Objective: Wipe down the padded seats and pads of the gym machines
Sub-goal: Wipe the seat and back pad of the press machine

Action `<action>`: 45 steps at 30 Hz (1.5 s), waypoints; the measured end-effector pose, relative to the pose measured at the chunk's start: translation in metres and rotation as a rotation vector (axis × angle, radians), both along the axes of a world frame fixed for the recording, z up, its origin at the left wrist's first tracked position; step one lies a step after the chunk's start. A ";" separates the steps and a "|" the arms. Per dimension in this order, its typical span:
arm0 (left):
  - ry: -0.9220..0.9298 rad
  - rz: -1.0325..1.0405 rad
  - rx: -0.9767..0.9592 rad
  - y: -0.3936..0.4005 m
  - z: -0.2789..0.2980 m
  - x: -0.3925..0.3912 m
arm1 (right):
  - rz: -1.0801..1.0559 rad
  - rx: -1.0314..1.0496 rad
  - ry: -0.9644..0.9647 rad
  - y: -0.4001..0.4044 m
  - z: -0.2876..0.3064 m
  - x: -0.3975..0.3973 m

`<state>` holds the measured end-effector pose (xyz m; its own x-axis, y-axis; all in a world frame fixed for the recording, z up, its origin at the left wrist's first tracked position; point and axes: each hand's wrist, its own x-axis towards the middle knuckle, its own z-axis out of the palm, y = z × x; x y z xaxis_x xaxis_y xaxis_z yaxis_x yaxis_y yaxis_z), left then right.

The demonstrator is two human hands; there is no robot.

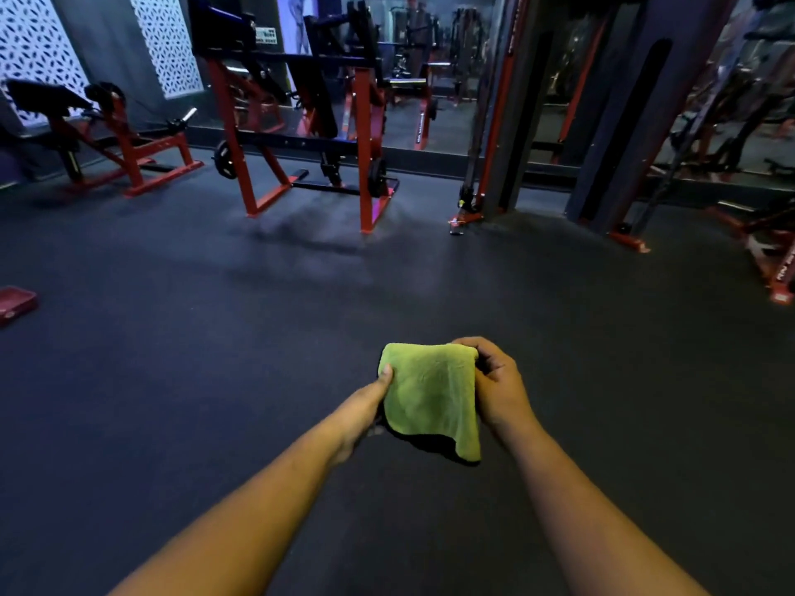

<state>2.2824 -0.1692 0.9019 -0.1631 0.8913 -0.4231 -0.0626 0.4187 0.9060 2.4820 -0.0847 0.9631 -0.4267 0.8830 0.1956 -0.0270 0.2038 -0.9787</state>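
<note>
A gym: red-framed weight machines (301, 122) with black pads stand on a dark rubber floor (258, 337) before a mirror wall (451, 79).

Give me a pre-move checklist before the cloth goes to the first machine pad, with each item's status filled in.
1. Green cloth in hand: ok, left hand and right hand both hold it.
2. Cloth folded flat for wiping: ok, though one corner hangs loose.
3. Cloth damp or clean: cannot tell.
4. Cloth touching a pad: not ok, it is held over bare floor.
5. Padded machine in view: ok, the black pad on the red-framed machine at far left.
6. Path there: ok; only a red tray lies at the left edge.
</note>
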 end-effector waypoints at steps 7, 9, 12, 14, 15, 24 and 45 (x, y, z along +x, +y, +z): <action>-0.064 0.260 0.142 0.145 -0.010 -0.061 | -0.112 0.046 -0.202 0.160 -0.022 -0.052; -0.004 0.324 0.170 0.192 -0.018 -0.083 | -0.235 0.093 -0.319 0.210 -0.035 -0.072; -0.005 0.382 0.189 0.259 -0.020 -0.114 | -0.329 0.073 -0.471 0.274 -0.050 -0.103; 0.018 0.393 0.187 0.307 -0.018 -0.134 | -0.339 0.019 -0.560 0.320 -0.057 -0.123; 0.079 0.395 0.200 0.325 -0.016 -0.142 | -0.323 -0.017 -0.583 0.338 -0.058 -0.130; 0.469 0.413 0.220 0.546 -0.010 -0.212 | -0.135 -0.394 -0.278 0.527 -0.061 -0.194; -0.302 0.376 0.190 1.026 -0.026 -0.361 | 0.080 -0.751 0.261 1.062 -0.041 -0.366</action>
<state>1.9211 0.8568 0.8755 -0.3826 0.8603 -0.3370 -0.4479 0.1463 0.8820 2.1160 0.9771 0.9224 -0.5172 0.7869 -0.3367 -0.2609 -0.5196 -0.8136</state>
